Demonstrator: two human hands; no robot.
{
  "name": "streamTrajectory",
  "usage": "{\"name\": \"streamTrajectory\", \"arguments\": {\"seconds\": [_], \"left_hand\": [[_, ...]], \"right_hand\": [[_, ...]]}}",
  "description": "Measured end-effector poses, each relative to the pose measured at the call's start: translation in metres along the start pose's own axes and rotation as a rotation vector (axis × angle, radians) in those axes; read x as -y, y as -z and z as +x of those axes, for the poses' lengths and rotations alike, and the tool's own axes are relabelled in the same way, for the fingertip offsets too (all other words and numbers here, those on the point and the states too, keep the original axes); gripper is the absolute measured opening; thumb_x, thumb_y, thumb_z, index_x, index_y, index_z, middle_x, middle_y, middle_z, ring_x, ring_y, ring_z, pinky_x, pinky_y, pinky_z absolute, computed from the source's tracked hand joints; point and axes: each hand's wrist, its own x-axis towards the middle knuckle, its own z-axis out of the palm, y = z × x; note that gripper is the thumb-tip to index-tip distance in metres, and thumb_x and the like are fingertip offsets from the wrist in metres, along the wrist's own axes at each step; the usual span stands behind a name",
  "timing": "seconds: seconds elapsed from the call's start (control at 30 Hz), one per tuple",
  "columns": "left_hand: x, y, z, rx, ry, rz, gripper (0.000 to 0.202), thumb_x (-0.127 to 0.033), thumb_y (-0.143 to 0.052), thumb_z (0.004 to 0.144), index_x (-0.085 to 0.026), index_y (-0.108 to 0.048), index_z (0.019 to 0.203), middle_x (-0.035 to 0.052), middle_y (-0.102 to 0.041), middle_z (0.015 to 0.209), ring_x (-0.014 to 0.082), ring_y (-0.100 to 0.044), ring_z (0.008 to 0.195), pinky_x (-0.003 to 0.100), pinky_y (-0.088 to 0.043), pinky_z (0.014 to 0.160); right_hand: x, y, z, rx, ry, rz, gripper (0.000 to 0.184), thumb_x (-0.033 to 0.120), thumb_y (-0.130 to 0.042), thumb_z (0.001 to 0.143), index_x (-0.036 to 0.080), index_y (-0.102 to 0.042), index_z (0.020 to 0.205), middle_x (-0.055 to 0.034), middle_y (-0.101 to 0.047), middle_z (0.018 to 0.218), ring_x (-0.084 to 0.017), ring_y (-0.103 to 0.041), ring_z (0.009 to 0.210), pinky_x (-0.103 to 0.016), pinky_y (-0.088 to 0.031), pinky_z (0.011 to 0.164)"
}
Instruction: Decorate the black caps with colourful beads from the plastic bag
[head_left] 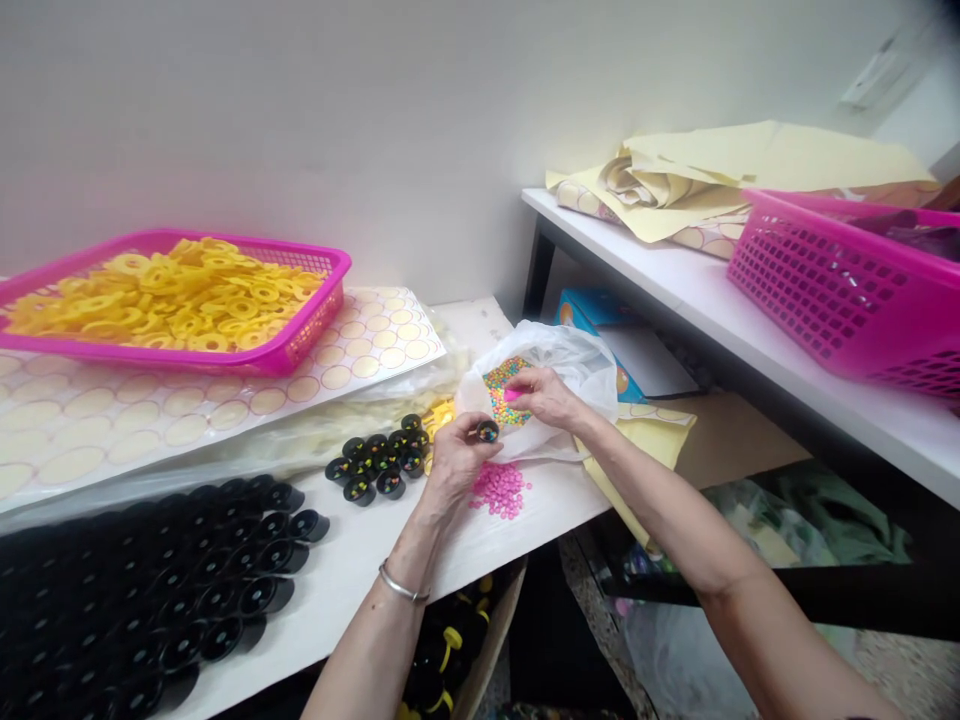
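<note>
My left hand [456, 462] is closed round a small black cap [487, 431], holding it upright above the white table [352, 560]. My right hand [546, 396] pinches a small pink scoop [513, 395] at the mouth of a clear plastic bag [577, 365] of multicoloured beads [501, 385]. A heap of pink beads [498, 489] lies on the table just under my hands. A cluster of black caps with coloured beads in them [379, 463] stands left of my left hand.
Rows of black caps [180, 590] cover the near left. A pink basket of yellow rings [172, 300] rests on sticker sheets [225, 390]. On the higher table at right stand another pink basket [840, 290] and crumpled yellow paper [720, 170].
</note>
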Motion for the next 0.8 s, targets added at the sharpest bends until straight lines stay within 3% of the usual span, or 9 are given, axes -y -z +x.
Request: {"name": "streamTrajectory", "arguments": {"seconds": [0.1,0.23,0.3,0.47,0.8], "left_hand": [[-0.002,0.007,-0.004,-0.034,-0.001,0.037,0.031,-0.014,-0.073,0.046,-0.014,-0.065,0.076,-0.0016,-0.063,0.069,0.011,-0.057,0.063,0.022,-0.045,0.061],[-0.002,0.016,-0.007,-0.072,-0.033,0.084,0.031,-0.015,-0.074,0.047,-0.014,-0.066,0.077,-0.0012,-0.064,0.071,0.0115,-0.057,0.065,0.023,-0.045,0.064],[0.0,0.019,-0.007,-0.069,-0.057,0.109,0.032,-0.015,-0.074,0.047,-0.015,-0.066,0.078,-0.0004,-0.064,0.074,0.0124,-0.057,0.068,0.024,-0.046,0.066],[0.004,0.024,-0.009,-0.048,-0.075,0.133,0.031,-0.014,-0.072,0.048,-0.015,-0.068,0.079,0.0005,-0.065,0.077,0.0139,-0.058,0.072,0.025,-0.047,0.07],[0.009,0.026,-0.012,-0.056,-0.052,0.121,0.03,-0.015,-0.073,0.05,-0.015,-0.069,0.081,0.0003,-0.066,0.075,0.0138,-0.059,0.071,0.025,-0.047,0.069]], "right_hand": [[-0.009,-0.007,0.012,0.036,-0.109,-0.32,0.018,0.018,-0.053,0.078,0.013,-0.069,0.082,-0.0041,-0.064,0.078,-0.017,-0.055,0.076,-0.026,-0.039,0.068],[-0.008,-0.02,0.03,0.058,-0.107,-0.581,0.029,0.013,-0.046,0.08,0.013,-0.068,0.1,-0.013,-0.064,0.102,-0.025,-0.053,0.101,-0.03,-0.039,0.078],[-0.005,-0.028,0.036,0.136,-0.077,-0.612,0.03,0.014,-0.046,0.081,0.016,-0.067,0.103,-0.0125,-0.064,0.106,-0.025,-0.053,0.103,-0.029,-0.039,0.079],[-0.004,-0.043,0.041,0.269,-0.095,-0.603,0.027,0.012,-0.051,0.077,0.015,-0.07,0.096,-0.0128,-0.069,0.091,-0.025,-0.061,0.089,-0.027,-0.04,0.07],[-0.011,-0.049,0.037,0.266,-0.098,-0.577,0.023,0.01,-0.057,0.072,0.012,-0.07,0.091,-0.0136,-0.068,0.089,-0.024,-0.063,0.084,-0.025,-0.038,0.064]]}}
